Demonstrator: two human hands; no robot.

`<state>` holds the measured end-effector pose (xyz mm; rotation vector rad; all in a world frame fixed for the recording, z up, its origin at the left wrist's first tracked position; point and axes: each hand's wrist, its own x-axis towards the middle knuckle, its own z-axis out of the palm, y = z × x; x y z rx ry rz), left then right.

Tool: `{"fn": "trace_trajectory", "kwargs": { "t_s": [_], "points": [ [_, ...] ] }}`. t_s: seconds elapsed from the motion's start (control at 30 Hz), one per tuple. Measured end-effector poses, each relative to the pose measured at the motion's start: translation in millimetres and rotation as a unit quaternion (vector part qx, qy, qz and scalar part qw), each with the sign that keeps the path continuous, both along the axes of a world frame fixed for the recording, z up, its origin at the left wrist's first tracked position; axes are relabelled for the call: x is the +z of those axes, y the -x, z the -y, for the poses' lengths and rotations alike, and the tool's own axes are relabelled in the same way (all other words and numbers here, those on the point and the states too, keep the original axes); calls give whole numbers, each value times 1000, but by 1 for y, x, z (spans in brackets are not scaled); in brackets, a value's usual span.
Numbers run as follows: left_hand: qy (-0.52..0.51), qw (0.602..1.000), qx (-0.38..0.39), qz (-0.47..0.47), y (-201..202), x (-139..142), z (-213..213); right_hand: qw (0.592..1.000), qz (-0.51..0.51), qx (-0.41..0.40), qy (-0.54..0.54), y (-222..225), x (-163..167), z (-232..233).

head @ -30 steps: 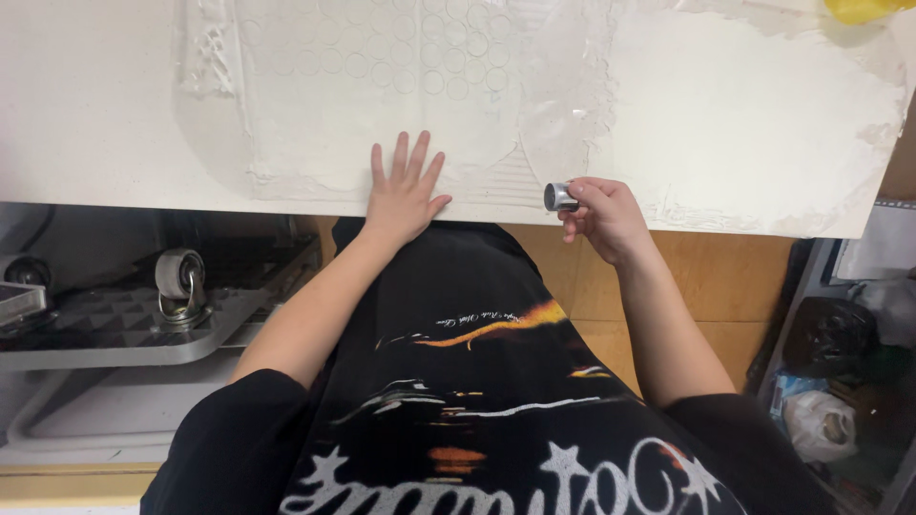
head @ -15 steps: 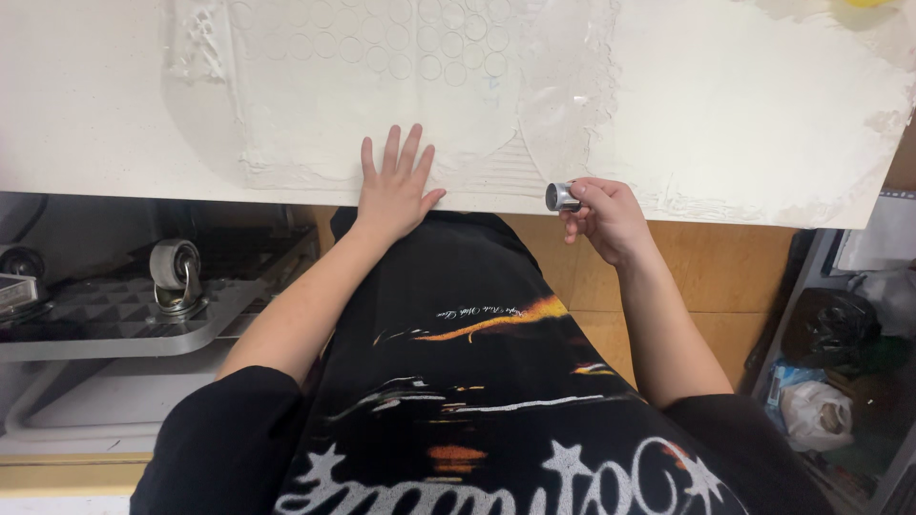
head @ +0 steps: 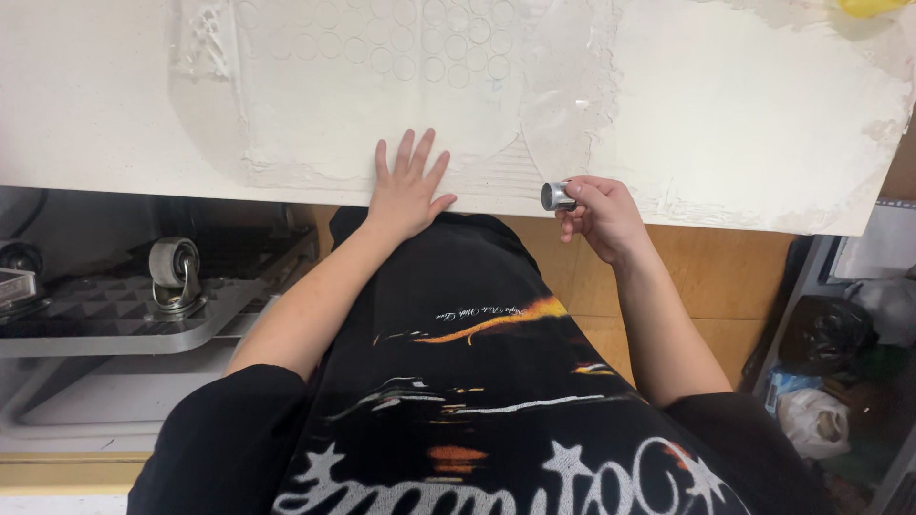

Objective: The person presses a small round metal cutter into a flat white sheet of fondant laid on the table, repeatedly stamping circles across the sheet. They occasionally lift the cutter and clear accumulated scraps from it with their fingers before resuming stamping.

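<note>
Head view, looking straight down over a black printed shirt. The left hand is lying flat on the near edge of the white table, palm down, fingers spread wide and gripping nothing. It's pressing on a pale rolled-out sheet that's covering a good part of the table. Further up, the sheet is showing rows of round cut marks, and a strip of ridged lines is running along its near edge between the two hands.

The right hand is sitting just off the table edge, curled around a small metal cutter, a short shiny tube with its open end pointing left. The fingers are closed tight on it, thumb on top, and the cutter is hovering right at the table's front edge, just beside the sheet. Can't tell if it's actually touching the table.

A rough, smeary white patch is spreading over the right part of the table, with ragged edges. A bit of something yellow is peeking in at the top right corner.

Under the table on the left, a caster wheel is resting on a grey metal shelf. On the right, some bags are crowding the floor next to a wooden panel.
</note>
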<state>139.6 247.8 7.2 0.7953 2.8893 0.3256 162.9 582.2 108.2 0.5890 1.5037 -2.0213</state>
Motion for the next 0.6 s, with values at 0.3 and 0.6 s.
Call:
{"fn": "trace_trajectory", "kwargs": {
  "t_s": [0.3,0.6],
  "points": [
    [-24,999,-5,-23,9,1,-3,1000,3,2,2,-4,-2,5],
    [20,1000,-10,10,8,2,25,1000,7,-6,14,-9,-3,4]
  ]
}}
